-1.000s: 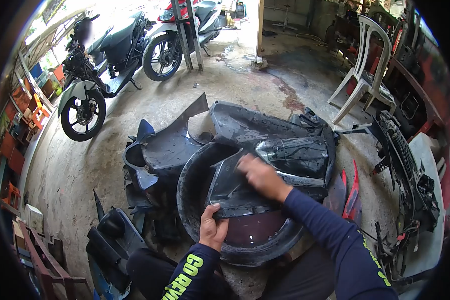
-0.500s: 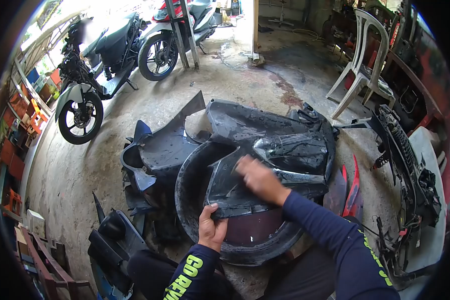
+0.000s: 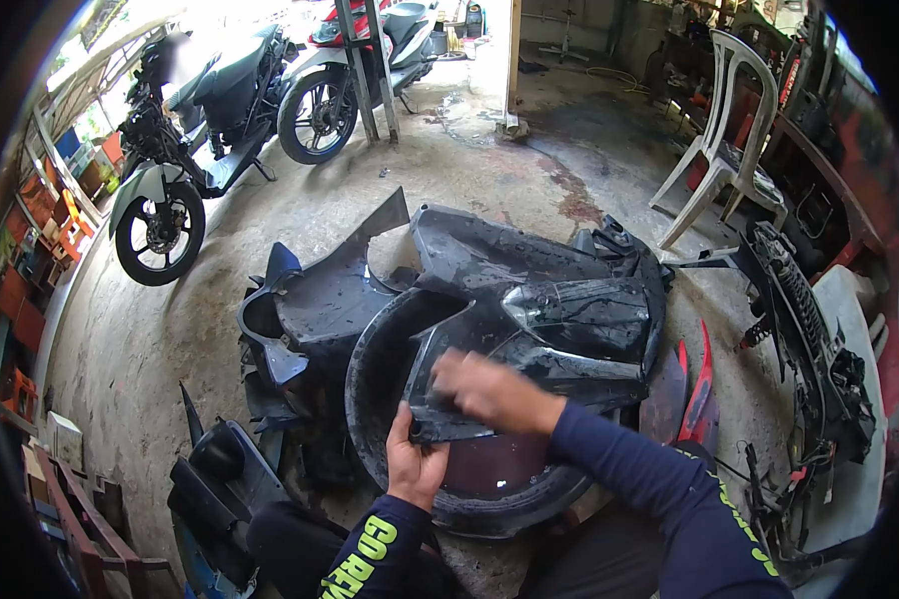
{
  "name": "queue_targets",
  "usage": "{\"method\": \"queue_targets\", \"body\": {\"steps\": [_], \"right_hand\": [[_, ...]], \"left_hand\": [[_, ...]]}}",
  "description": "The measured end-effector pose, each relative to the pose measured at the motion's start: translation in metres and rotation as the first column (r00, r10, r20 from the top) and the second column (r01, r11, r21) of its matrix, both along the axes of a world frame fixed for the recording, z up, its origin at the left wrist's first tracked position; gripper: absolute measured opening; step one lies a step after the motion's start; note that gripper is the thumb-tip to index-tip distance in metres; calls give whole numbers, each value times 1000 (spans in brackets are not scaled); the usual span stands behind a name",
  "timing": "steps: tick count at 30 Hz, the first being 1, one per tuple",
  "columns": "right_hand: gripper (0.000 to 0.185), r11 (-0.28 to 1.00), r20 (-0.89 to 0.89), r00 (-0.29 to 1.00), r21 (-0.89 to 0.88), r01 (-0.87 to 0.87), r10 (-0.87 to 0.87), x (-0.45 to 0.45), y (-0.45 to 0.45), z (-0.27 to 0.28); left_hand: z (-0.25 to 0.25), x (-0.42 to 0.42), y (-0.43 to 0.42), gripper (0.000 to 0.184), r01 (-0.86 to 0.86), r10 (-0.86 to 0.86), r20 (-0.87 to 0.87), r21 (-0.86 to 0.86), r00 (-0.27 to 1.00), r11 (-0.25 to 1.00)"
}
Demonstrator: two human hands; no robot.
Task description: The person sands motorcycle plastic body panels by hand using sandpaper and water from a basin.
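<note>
A black scooter body panel (image 3: 559,314), wet and scuffed with pale marks, lies across a big round black tub (image 3: 370,399) in front of me. My left hand (image 3: 416,464) grips the panel's near left corner, thumb on top. Pressed low on the panel's left part, my right hand (image 3: 489,387) is blurred by motion. Its fingers look curled inward, and whatever is under them is hidden. Dark reddish-brown liquid or surface (image 3: 499,466) shows inside the tub below the panel's near edge.
Dark fairing pieces (image 3: 320,299) lie left of the tub, with another black piece (image 3: 225,469) nearer me. Red-and-dark panels (image 3: 694,394) and a scooter frame (image 3: 809,339) are at right. A plastic chair (image 3: 734,140) and two scooters (image 3: 160,230) stand farther back.
My right hand has slid left and toward me over the panel. My left hand keeps its hold on the corner, and the view has shifted slightly.
</note>
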State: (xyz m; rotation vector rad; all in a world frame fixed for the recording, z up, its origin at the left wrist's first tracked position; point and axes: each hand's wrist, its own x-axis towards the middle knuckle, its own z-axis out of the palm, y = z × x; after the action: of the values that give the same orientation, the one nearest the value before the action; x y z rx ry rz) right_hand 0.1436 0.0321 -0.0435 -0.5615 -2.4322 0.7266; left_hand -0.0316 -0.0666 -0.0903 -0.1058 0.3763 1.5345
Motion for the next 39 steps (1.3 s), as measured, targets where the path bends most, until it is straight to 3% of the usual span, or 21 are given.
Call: {"method": "queue_targets", "body": {"steps": [3,6,7,11,12,14,15,16,18,19,20,22,23,26,27,28,30,31,35,38,39], "right_hand": [[34,889,13,911,225,400,-413,24,49,-32],[39,1000,-15,1000,1,-21,21,-4,-9,-15],[39,996,-11,998,-68,-57,56,-6,-10,-16],[40,883,5,884,54,467,-467,25,50,-45],[40,885,4,886,57,462,-463,17,35,-38],[42,995,8,996,31,90,-90,-4,-16,-16],[41,999,14,999,23,31,-32,-5,-16,-14],[39,965,47,979,183,189,-201,0,2,-21],[37,809,56,823,235,539,-565,7,40,-23],[38,790,97,804,287,541,-586,3,41,-19],[37,866,120,860,143,479,-496,-4,26,-20],[37,961,7,986,224,159,-164,-22,-16,-17],[38,981,-5,994,158,111,-112,-21,-13,-21],[35,836,23,855,222,501,-519,2,54,-32],[35,836,85,846,237,496,-526,1,57,-27],[36,940,174,929,164,300,-327,-7,38,-2],[40,981,46,997,184,-69,61,-21,5,-5],[45,986,36,992,112,-121,117,-20,14,-10],[43,941,34,956,188,282,-293,-9,53,-13],[38,979,-33,985,115,-166,170,-27,10,-11],[38,990,1,990,21,-140,140,-20,24,1]], "left_hand": [[21,4,3,50,-21,21,-30,-26,999,999],[17,0,5,51,-27,28,-31,38,999,999],[16,-2,5,51,-23,24,-24,58,999,998],[23,1,6,50,-14,14,-40,1,999,1000],[19,-1,8,50,-19,19,-39,5,999,1000],[7,-3,8,47,-14,14,-14,16,1000,1000],[12,-2,7,41,-2,2,-36,12,999,1000],[9,-2,6,41,3,-3,-36,6,999,1000],[2,0,7,39,-17,17,9,-51,1000,999],[4,3,6,36,-17,17,7,-32,1000,999],[1,2,7,36,-20,20,4,-29,1000,999],[-1,2,4,32,17,-18,22,76,1000,997],[5,6,2,30,-16,16,-2,11,1000,1000],[15,10,1,30,-16,9,-117,-53,993,998],[15,11,2,30,-3,-2,-103,-43,995,999],[11,8,4,30,-7,3,-112,-38,994,999],[5,7,2,28,-16,19,-71,34,997,999],[8,8,0,29,-20,21,-52,25,998,999],[18,8,2,28,34,-31,-136,16,990,999],[3,4,-1,28,-20,21,-81,8,997,1000],[-2,3,0,29,6,-5,-95,9,995,1000]]}}
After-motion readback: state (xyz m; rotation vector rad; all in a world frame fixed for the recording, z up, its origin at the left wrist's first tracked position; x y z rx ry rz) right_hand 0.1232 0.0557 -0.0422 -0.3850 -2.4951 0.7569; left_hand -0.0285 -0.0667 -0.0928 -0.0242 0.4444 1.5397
